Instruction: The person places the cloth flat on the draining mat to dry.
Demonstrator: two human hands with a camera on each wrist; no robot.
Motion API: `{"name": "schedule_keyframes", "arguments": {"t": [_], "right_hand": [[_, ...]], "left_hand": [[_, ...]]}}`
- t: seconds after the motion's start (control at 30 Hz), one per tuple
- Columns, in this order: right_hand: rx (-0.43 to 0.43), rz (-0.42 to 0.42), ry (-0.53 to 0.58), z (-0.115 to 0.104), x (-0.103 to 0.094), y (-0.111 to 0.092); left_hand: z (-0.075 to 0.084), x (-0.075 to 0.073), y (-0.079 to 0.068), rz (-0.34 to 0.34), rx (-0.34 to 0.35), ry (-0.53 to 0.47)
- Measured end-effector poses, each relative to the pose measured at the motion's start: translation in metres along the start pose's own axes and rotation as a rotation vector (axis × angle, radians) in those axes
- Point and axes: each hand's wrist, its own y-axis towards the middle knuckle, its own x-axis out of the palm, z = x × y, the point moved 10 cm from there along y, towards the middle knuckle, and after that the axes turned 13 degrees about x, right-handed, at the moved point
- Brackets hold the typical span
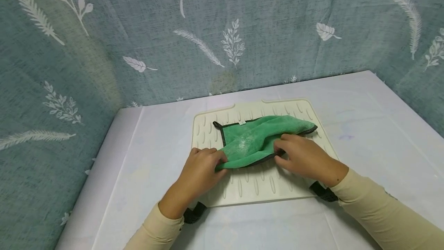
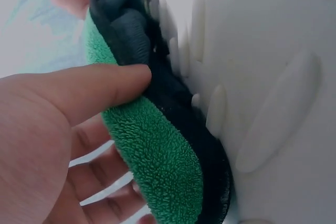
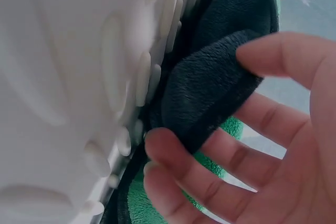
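Observation:
A green plush cloth (image 1: pixel 249 142) with a dark trim, a small hanging loop and a white tag lies rumpled on a cream ridged mat (image 1: pixel 256 188). At its near left corner my left hand (image 1: pixel 204 167) pinches the edge, thumb on the dark trim (image 2: pixel 173 108) and fingers behind the green pile. My right hand (image 1: pixel 305 157) grips the near edge further right, where a dark flap (image 3: pixel 210 85) is folded between thumb and fingers. The far left corner of the cloth lies flat, while its middle bulges up in folds.
The mat rests on a table with a pale cover (image 1: pixel 149 188). Blue-green leaf-patterned fabric (image 1: pixel 208 30) hangs behind the table and along its sides. Dark straps (image 1: pixel 194 212) show under both wrists, near the mat's front edge.

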Motion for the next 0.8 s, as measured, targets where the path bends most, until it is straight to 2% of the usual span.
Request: {"name": "schedule_keyframes", "arguments": {"t": [0.1,0.3,0.57,0.8], "right_hand": [[0.024,-0.048,-0.014,0.003,0.005,-0.001],[0.047,-0.129,-0.027,0.005,0.014,-0.004],[0.056,-0.15,-0.016,0.005,0.017,-0.004],[0.046,-0.144,-0.007,0.004,0.017,-0.003]], "left_hand": [[0.0,0.002,0.0,-0.025,-0.007,-0.002],[0.003,0.006,-0.001,-0.065,0.002,-0.075],[0.006,0.009,-0.002,-0.078,0.044,-0.054],[0.005,0.012,-0.003,-0.103,0.025,-0.067]]}}
